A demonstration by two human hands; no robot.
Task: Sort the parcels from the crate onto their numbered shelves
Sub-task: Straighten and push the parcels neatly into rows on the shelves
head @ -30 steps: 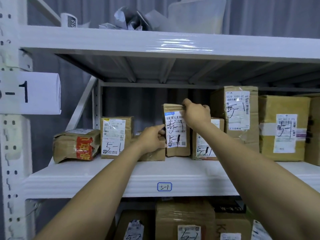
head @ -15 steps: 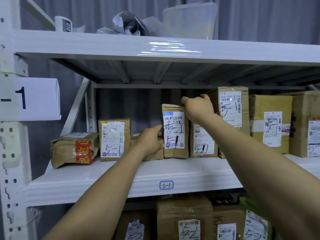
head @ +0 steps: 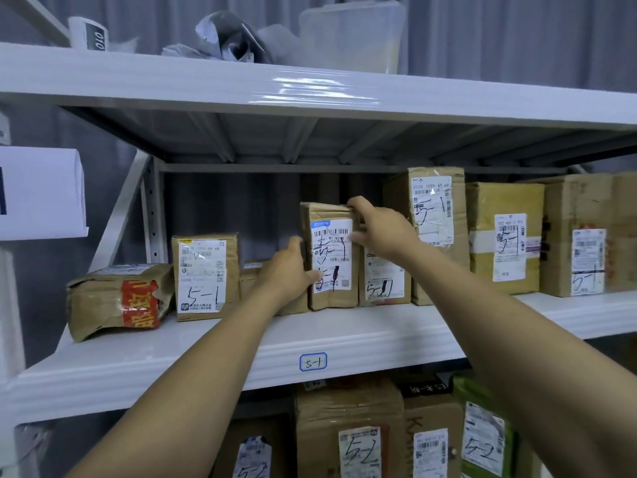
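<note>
Head view: a slim brown-paper parcel with a white shipping label (head: 331,263) is being held upright on the white metal shelf (head: 206,346), whose front edge is being marked by a small blue-framed tag reading 5-1 (head: 313,361). The parcel's left edge is being clasped by the left hand (head: 293,270), with the thumb laid on the label's lower left and the other fingers hidden behind the side, so that grip is being closed narrowly on the parcel. Its top right corner is being gripped by the right hand (head: 382,232): the fingers (head: 355,205) are being curled over the top edge, while the thumb is being shown only as a blur before the label.

The parcel is being flanked on the right by a short brown carton with 5-1 written on it (head: 384,281), just beside it; whether the two are touching cannot be told. A low brown packet (head: 255,277) is being partly covered by the left hand. Farther left, a brown carton hand-marked 5-1 (head: 205,274) and a crumpled brown bundle with red tape (head: 117,298) are being carried by the same shelf, and a tall taped carton (head: 434,208) is being seen behind the right hand. Below, boxes marked 5-2 (head: 358,450) are being stored, and a translucent plastic tub (head: 348,36) is being kept on the top shelf
</note>
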